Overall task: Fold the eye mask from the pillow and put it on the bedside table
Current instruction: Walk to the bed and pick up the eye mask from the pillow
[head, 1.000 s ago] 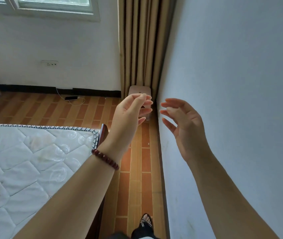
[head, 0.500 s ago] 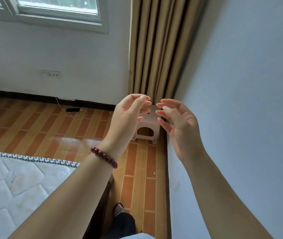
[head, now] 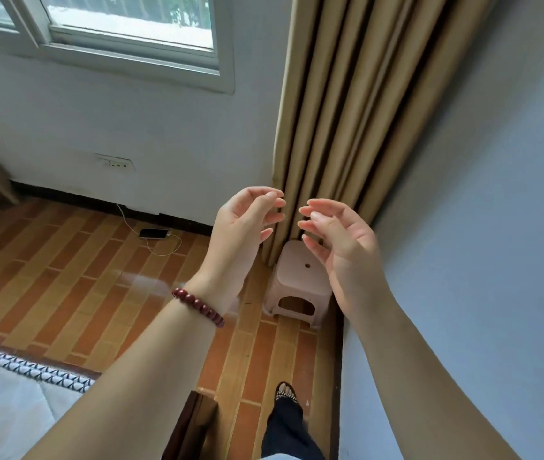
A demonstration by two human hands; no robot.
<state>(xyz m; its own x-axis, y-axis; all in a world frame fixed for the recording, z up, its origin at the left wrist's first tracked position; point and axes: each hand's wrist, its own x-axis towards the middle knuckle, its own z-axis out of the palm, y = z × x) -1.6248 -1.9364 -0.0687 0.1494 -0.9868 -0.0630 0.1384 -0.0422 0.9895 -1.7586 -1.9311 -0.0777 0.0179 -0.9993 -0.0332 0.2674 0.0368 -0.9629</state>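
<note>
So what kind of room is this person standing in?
Most likely a home bedroom: a quilted mattress at lower left, a long tan curtain beside a window, and a small pink stool in the corner.

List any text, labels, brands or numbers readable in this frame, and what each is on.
No readable text anywhere in this view.
wall socket: any marking is too small to read.
phone: screen dark, nothing legible.
pink stool: plain, no label visible.
mattress trim: triangle pattern only, no letters.
</note>
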